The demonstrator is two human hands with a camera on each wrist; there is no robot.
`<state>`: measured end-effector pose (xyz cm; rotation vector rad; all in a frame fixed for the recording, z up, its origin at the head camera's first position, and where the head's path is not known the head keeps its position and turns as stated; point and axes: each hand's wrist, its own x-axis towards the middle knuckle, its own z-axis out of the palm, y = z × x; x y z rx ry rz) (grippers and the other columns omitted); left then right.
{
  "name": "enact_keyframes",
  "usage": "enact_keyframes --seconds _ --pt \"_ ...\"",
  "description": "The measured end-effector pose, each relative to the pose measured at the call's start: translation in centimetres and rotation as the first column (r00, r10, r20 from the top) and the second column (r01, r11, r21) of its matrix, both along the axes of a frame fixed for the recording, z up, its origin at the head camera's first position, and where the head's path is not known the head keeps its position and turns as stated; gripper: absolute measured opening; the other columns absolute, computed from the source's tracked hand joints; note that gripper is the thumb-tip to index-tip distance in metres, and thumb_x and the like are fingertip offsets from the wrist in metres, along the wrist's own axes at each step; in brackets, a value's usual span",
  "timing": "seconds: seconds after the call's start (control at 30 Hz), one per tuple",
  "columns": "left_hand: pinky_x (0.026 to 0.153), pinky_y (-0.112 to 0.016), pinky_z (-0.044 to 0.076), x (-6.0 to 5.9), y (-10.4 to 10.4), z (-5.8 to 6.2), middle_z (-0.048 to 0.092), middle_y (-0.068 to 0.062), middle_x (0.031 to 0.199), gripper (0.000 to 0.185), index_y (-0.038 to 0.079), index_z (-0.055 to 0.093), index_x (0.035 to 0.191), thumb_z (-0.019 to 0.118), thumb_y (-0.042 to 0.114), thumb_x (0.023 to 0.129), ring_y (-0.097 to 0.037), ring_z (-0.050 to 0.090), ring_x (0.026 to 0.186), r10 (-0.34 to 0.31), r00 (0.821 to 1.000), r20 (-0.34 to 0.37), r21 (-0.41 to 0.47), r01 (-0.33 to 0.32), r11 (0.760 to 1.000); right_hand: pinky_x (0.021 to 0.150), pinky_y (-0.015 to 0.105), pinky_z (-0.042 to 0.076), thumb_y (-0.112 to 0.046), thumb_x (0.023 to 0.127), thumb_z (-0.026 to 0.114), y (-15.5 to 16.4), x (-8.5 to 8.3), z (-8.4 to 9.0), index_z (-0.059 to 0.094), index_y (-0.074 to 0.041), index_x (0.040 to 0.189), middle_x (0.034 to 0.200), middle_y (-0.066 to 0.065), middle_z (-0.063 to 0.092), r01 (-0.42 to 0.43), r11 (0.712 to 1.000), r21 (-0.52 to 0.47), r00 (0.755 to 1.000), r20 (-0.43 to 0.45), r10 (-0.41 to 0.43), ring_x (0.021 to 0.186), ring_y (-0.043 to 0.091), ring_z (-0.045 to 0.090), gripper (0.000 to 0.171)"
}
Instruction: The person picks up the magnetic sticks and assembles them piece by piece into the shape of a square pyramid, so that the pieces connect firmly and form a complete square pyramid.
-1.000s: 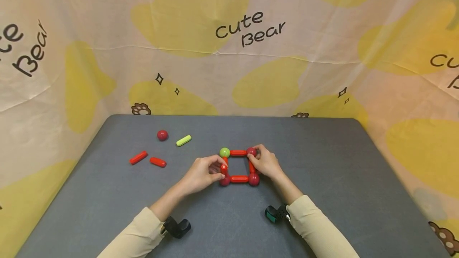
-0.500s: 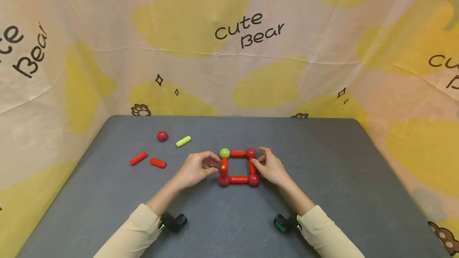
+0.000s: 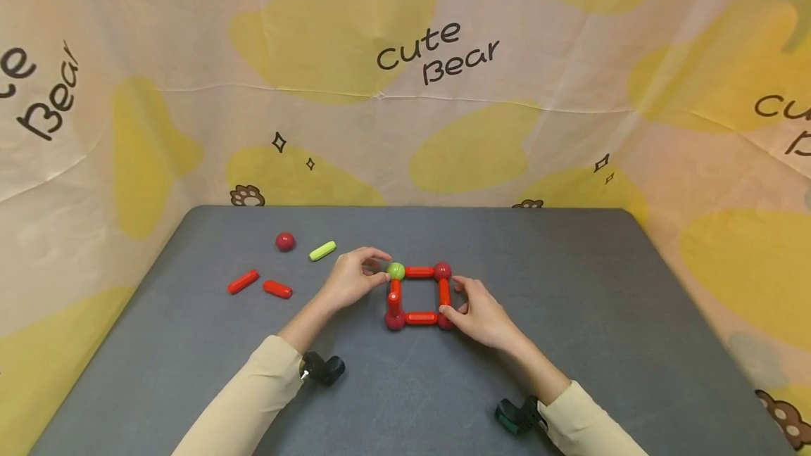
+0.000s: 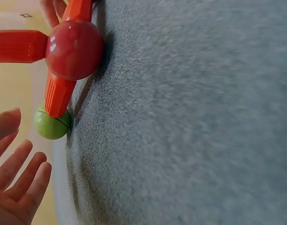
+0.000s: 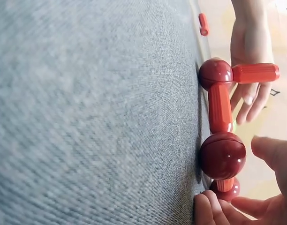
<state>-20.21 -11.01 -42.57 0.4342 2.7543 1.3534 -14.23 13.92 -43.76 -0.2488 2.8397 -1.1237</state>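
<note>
Grey felt on the table (image 3: 570,315) is set with loose pieces at the left: a red ball (image 3: 285,241), a green stick (image 3: 322,250) and two red sticks (image 3: 260,284). At the middle, the green ball (image 3: 395,271) of the square frame (image 3: 418,295) is touched by the loosely curled left hand (image 3: 350,279). The frame's near right corner is pinched by the right hand (image 3: 483,315).
</note>
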Motion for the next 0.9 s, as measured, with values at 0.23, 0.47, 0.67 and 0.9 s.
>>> enact_keyframes --seconds 0.23,0.47,0.67,0.9 --pt "0.074 -0.034 0.051 -0.8 0.7 -0.5 0.066 -0.007 0.107 0.032 0.012 0.068 0.107 0.074 0.015 0.076 -0.02 0.065 0.091 -0.022 1.0 0.011 -0.051 0.022 0.998 0.063 0.024 0.044 -0.029 0.076 0.074 -0.3 0.4 -0.1 0.044 0.0 0.132 0.113 0.01 0.053 -0.039 0.997 0.063 0.999 0.019 0.038 0.075 0.009 0.049 0.069" --pt "0.071 -0.029 0.051 -1.0 1.1 -0.8 0.068 -0.006 0.102 0.028 0.01 0.069 0.105 0.072 0.01 0.077 -0.018 0.065 0.088 -0.072 0.997 0.006 -0.034 0.072 0.997 0.062 0.024 0.042 -0.025 0.075 0.075 -0.4 0.4 0.0 0.046 -0.001 0.13 0.105 0.008 0.053 -0.06 0.993 0.101 0.998 -0.01 0.061 0.075 0.011 0.048 0.066" --pt "0.067 -0.026 0.049 -0.9 1.0 -0.7 0.066 -0.004 0.099 0.024 0.011 0.07 0.1 0.072 0.009 0.077 -0.015 0.064 0.082 -0.063 0.998 0.003 -0.063 0.064 0.996 0.058 0.025 0.04 -0.019 0.077 0.072 -0.2 0.2 0.3 0.049 0.001 0.128 0.1 0.01 0.055 -0.092 0.99 0.11 0.994 -0.04 0.097 0.07 0.011 0.046 0.059" --pt "0.065 -0.025 0.048 -0.8 0.6 -0.9 0.065 -0.003 0.096 0.022 0.011 0.07 0.098 0.072 0.009 0.075 -0.015 0.063 0.077 -0.07 0.997 -0.024 -0.089 0.068 0.994 0.059 0.025 0.038 -0.014 0.079 0.07 0.1 -0.4 0.2 0.054 -0.001 0.123 0.095 0.008 0.056 -0.097 0.987 0.124 0.989 -0.098 0.11 0.069 0.011 0.044 0.049"
